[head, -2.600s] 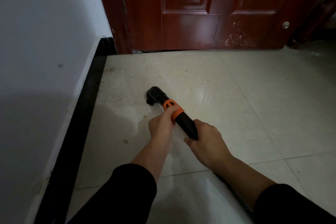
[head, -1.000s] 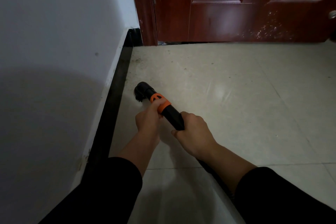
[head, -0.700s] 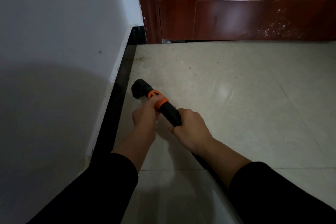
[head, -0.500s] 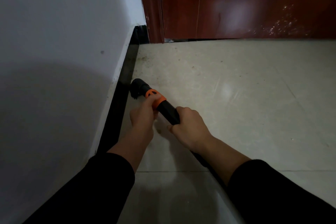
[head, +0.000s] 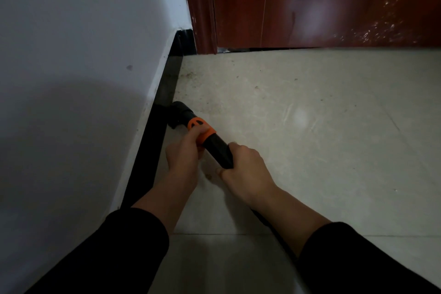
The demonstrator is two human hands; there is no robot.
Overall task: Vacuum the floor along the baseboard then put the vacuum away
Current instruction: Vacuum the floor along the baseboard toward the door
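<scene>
While our left hand (head: 182, 154) and right hand (head: 247, 170) clasp the wand (head: 218, 150), pushing sideways may scuff its nozzle (head: 178, 113) against the baseboard (head: 150, 150).

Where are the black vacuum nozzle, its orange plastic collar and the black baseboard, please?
black vacuum nozzle (head: 180, 111): head view, top.
orange plastic collar (head: 193, 124): head view, top.
black baseboard (head: 151, 150): head view, front face.

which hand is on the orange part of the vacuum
The left hand: it grips the orange collar by the nozzle, while the right hand holds the black tube farther back.
</scene>
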